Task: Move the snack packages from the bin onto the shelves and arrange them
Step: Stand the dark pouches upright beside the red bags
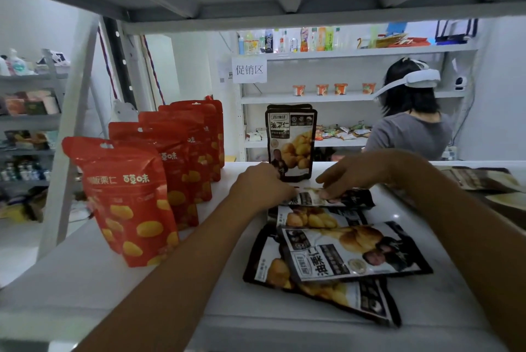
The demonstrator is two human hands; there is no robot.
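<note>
Mid-frame on the shelf, our left hand grips one end of the flat black pouch, our right hand lays relaxed fingers on it; red pouches stand in a row at left.

1. We are reaching both bare arms forward and inward, the left forearm rising from the lower left and the right forearm coming in from the right.
2. Our left grip is lying knuckles up, its fingers curling under; we cannot tell whether they are pinching anything.
3. Our right grip is lying palm down, its fingers stretching nearly straight, tips pressing downward.
4. The two grips are sitting near each other, apart.
</note>
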